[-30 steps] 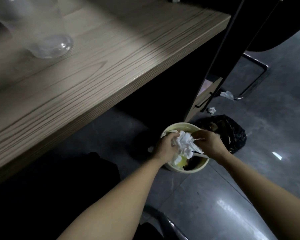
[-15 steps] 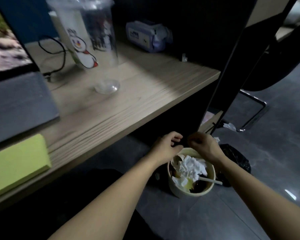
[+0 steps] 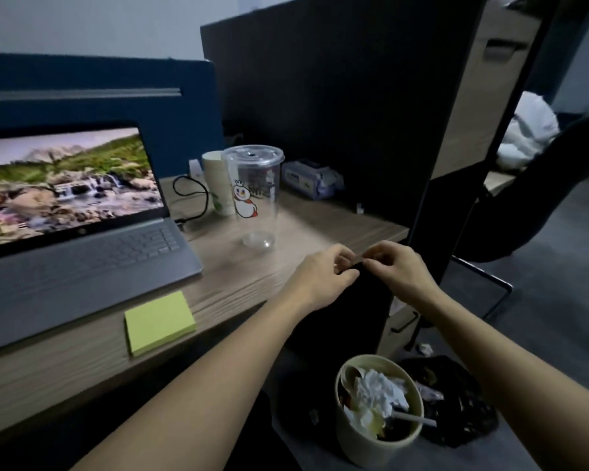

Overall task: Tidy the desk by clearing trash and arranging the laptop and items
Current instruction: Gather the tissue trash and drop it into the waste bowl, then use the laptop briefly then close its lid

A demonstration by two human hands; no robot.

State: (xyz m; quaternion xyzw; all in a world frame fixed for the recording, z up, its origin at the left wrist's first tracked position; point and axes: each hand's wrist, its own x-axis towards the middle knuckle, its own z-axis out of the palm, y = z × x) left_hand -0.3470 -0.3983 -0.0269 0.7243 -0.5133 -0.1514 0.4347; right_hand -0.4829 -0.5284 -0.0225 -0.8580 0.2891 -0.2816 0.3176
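Our left hand (image 3: pixel 323 277) and right hand (image 3: pixel 393 270) have come up from the floor and now meet at the front edge of the desk (image 3: pixel 235 277). The fingertips of both hands touch each other, curled in, as if they rub or pick at something very small (we cannot tell if a scrap is pinched between them). Neither hand holds any big thing.

A second ago both hands were down at the bowl (image 3: pixel 376 411), pushing the white crumpled tissue (image 3: pixel 380 390) into it. Now the tissue sits in the bowl with a white spoon (image 3: pixel 413 418), and the bowl stands on the floor, well below our right arm, just beside a black bag (image 3: pixel 456 402). So we think that bit of trash is put away, and the desk things come next.

Just past our hands stands the clear plastic cup (image 3: pixel 257 198) with a snowman on it. It looks empty and has its lid on. A paper cup (image 3: pixel 218 183) stands right behind it. A pack of wipes (image 3: pixel 308 178) lies further back near the dark wall. To the left the laptop (image 3: pixel 82 232) is open with its screen lit, and a black cable (image 3: pixel 193 198) runs to its side. The green sticky notes (image 3: pixel 159 321) lie near the front edge, to the left of our left arm
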